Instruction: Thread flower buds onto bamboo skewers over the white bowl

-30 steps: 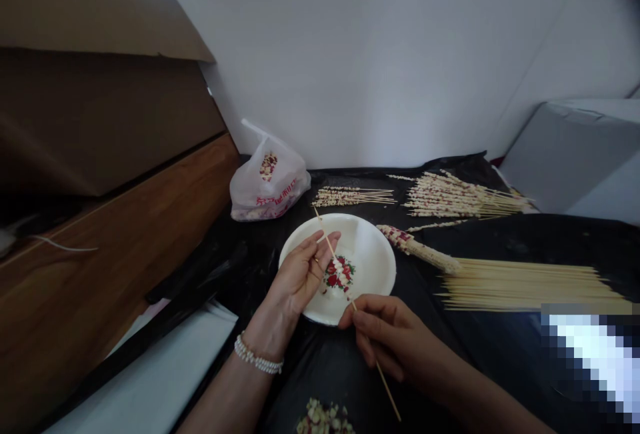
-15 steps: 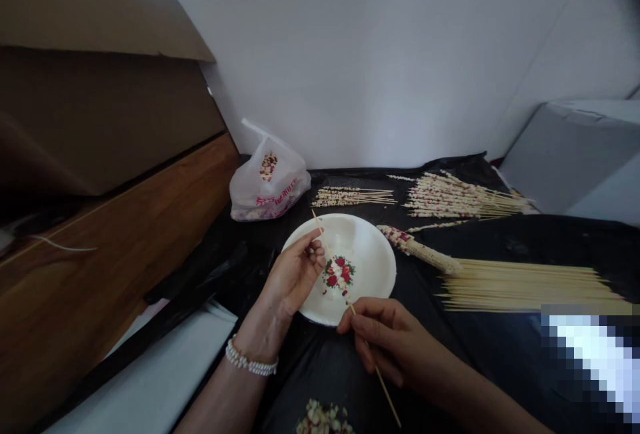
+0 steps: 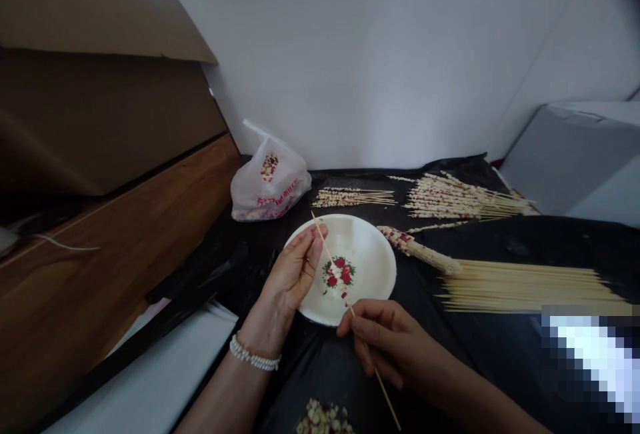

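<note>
My right hand (image 3: 383, 337) grips a thin wooden skewer (image 3: 386, 399), which slants up and left over the bowl. Several small white and dark red pieces (image 3: 338, 274), resembling corn kernels, are threaded on its middle part. Close to the pointed upper end is my left hand (image 3: 293, 271), with its fingers curled and pressed together beside the skewer; whatever they hold is too small to make out. Under both hands stands a white bowl (image 3: 377, 254) with a red and green flower print at its bottom. A beaded bracelet (image 3: 254, 356) circles my left wrist.
Threaded skewers lie in a small group (image 3: 345, 197) and a larger pile (image 3: 445, 195) behind the bowl. Bare skewers (image 3: 520, 285) and a kernel-covered cob (image 3: 420, 249) lie right. A plastic bag (image 3: 273, 184) stands back left; loose pieces (image 3: 323, 417) lie in front.
My left hand's fingers have drawn closer together near the skewer's upper end, and the hand has shifted slightly. My right hand keeps its hold on the skewer almost unmoved.
</note>
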`<action>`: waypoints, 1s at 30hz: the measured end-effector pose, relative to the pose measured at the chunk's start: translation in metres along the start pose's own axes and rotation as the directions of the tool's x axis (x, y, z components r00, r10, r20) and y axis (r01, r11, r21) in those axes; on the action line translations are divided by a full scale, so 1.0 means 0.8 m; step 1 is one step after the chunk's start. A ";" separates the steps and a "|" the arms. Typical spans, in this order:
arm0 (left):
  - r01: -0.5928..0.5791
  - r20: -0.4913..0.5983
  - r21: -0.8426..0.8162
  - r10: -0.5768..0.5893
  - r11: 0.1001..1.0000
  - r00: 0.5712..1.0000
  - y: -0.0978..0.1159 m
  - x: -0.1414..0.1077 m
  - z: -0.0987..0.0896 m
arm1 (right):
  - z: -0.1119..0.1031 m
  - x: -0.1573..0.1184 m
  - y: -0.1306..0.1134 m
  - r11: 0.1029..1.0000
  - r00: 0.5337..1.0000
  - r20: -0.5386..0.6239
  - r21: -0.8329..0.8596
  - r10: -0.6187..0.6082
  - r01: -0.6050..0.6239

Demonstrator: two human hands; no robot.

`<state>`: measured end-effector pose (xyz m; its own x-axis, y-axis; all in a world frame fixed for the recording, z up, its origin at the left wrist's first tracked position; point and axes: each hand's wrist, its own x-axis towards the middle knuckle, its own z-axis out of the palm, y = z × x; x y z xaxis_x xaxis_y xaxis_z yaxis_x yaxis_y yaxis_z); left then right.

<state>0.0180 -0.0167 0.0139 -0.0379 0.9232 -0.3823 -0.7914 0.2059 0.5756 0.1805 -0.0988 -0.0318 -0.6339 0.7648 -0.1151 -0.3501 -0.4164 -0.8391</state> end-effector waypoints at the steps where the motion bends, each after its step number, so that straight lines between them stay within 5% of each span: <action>1: -0.004 0.006 -0.003 0.004 1.000 1.000 0.001 0.001 -0.001 | 0.001 0.000 0.000 1.000 1.000 0.009 0.006 0.004 -0.004; 10: 0.054 0.001 -0.048 -0.054 0.997 0.999 0.008 0.010 -0.009 | 0.002 -0.002 0.004 0.992 0.992 0.098 0.090 0.081 -0.089; 30: -0.111 0.023 0.065 0.110 0.992 0.994 0.002 0.005 -0.006 | 0.008 0.000 0.018 0.969 0.962 0.197 0.120 0.189 -0.215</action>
<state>0.0140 -0.0138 0.0099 -0.1108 0.9475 -0.3000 -0.7405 0.1226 0.6607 0.1709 -0.1077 -0.0409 -0.8118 0.5603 -0.1646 -0.2860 -0.6272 -0.7245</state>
